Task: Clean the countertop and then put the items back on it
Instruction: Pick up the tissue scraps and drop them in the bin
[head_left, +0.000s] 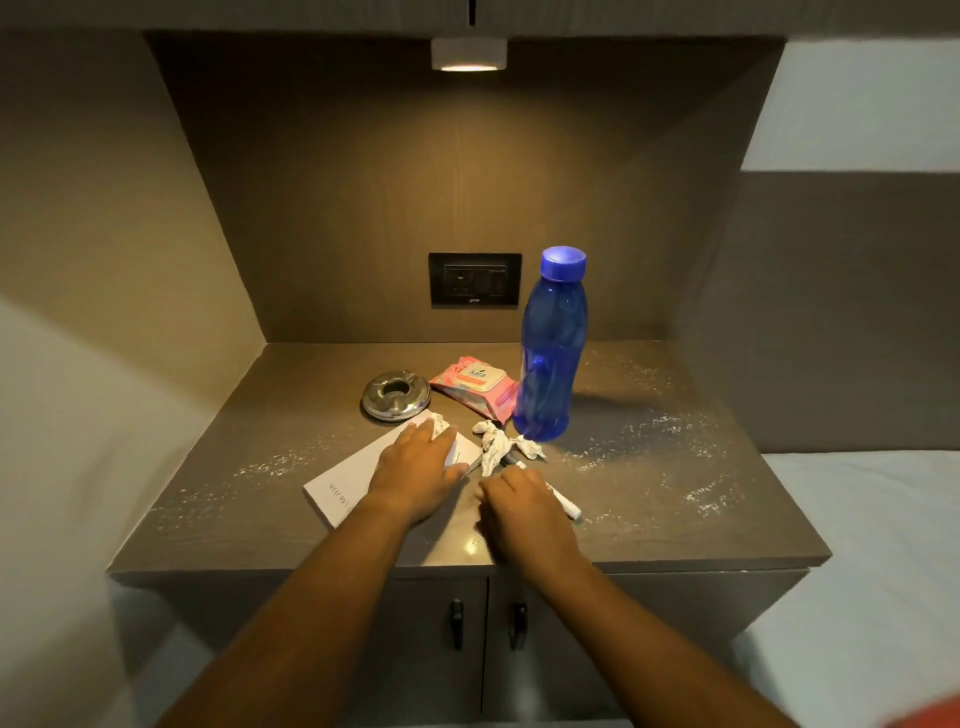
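The brown countertop (649, 499) carries streaks of white powder. My left hand (415, 470) lies flat on a white notepad (343, 486), fingertips by a crumpled tissue (439, 422). My right hand (524, 506) has its fingers curled round a white pen (566, 506) lying on the counter. Another crumpled tissue (498, 447) lies just beyond that hand. A blue bottle (553, 348) stands behind it, beside a pink wipes pack (475, 387) and a round metal ashtray (396, 395).
A black wall socket (474, 279) sits on the back panel under a small lamp (468, 53). Side walls close the niche left and right. Two cabinet doors with black handles (457, 621) are below the counter's front edge.
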